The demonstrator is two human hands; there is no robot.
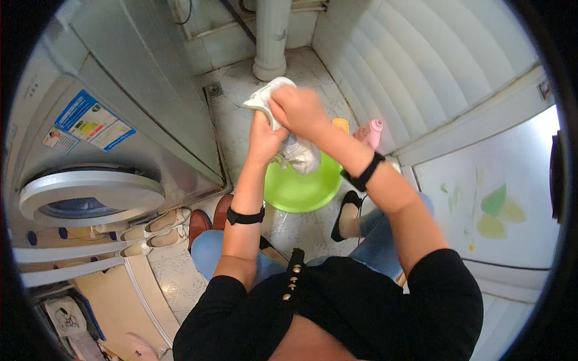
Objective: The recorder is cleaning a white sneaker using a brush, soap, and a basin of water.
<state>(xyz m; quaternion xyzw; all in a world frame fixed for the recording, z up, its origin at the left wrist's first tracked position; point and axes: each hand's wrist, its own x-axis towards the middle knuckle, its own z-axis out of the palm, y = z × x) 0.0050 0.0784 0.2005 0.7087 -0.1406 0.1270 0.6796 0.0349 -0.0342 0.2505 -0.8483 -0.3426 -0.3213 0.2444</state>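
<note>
My left hand holds a white shoe up over the floor, with its fingers hidden inside or behind the shoe. My right hand is curled against the same shoe and blurred; whether it grips the shoe or something smaller is hidden. Below both hands, another white shoe is at the far part of a bright green plastic basin. The basin stands on the tiled floor between my feet, partly covered by my forearms.
A front-loading washing machine with its round door swung out stands left. Beyond my right forearm are a pink bottle and a yellow object. Brown shoes and pale flats lie left. A white pipe rises ahead.
</note>
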